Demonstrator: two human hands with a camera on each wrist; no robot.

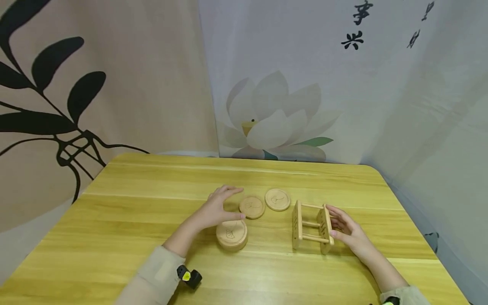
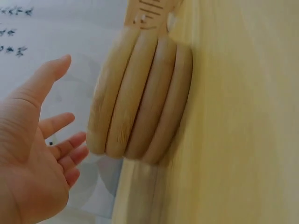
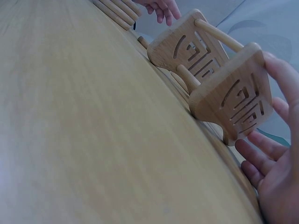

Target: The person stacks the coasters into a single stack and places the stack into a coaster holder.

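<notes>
My left hand (image 1: 217, 207) is spread over the table, thumb and fingers apart, with nothing between them. Its thumb overlaps the near edge of a round wooden coaster (image 1: 252, 207) in the head view. Just below the hand is a stack of several coasters (image 1: 231, 235), its top one engraved with a line drawing; the left wrist view shows the stack (image 2: 140, 93) edge-on beside the open palm. My right hand (image 1: 348, 231) holds the right side panel of a small wooden coaster rack (image 1: 312, 224), thumb and fingers at opposite edges. Slots are cut through the rack's panels (image 3: 238, 98).
Another engraved coaster (image 1: 278, 199) lies flat between the first one and the rack. Everything stands on a wood-grain table (image 1: 114, 220). Behind its far edge hangs a printed curtain (image 1: 160, 84) with leaves and a lotus.
</notes>
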